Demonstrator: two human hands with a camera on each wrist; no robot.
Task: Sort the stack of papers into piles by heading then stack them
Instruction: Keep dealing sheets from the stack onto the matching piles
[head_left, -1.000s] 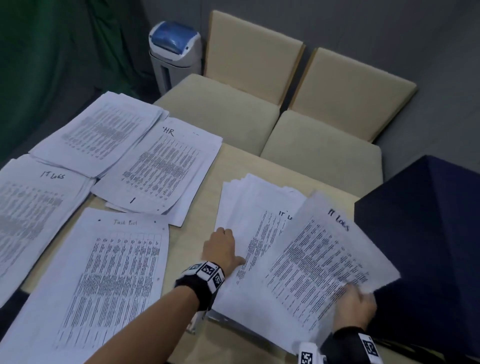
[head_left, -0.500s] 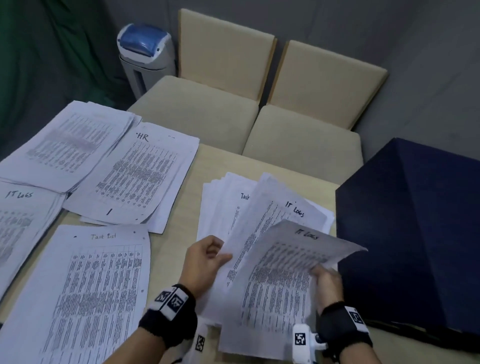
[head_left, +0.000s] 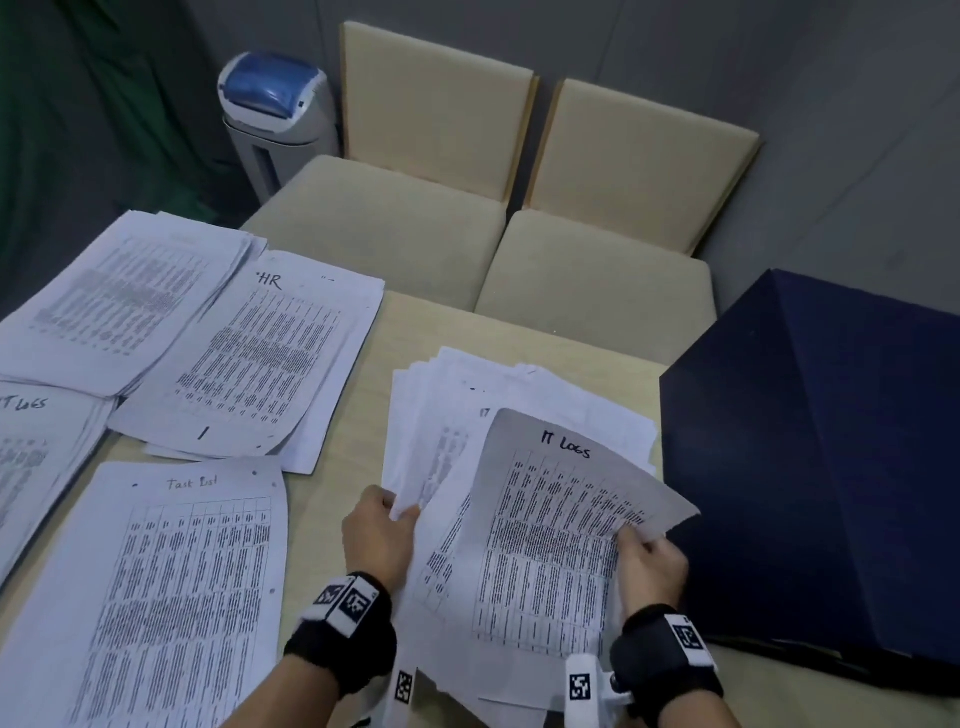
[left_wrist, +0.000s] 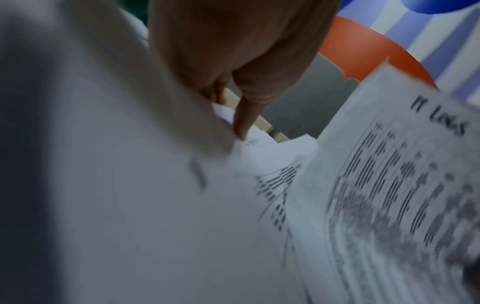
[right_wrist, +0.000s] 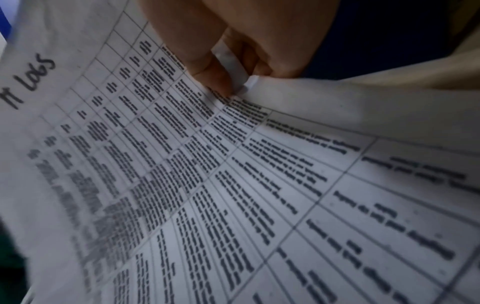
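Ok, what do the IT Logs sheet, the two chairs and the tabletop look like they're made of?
IT Logs sheet: thin matte paper; it bows where the right hand pinches it. Chairs: beige cushions, probably woven fabric, with no shine. Tabletop: pale and smooth, likely wood-look laminate; grain unclear.

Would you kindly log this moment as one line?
right hand: pinches IT Logs sheet | left hand: grips unsorted stack | destination: IT Logs pile, far left
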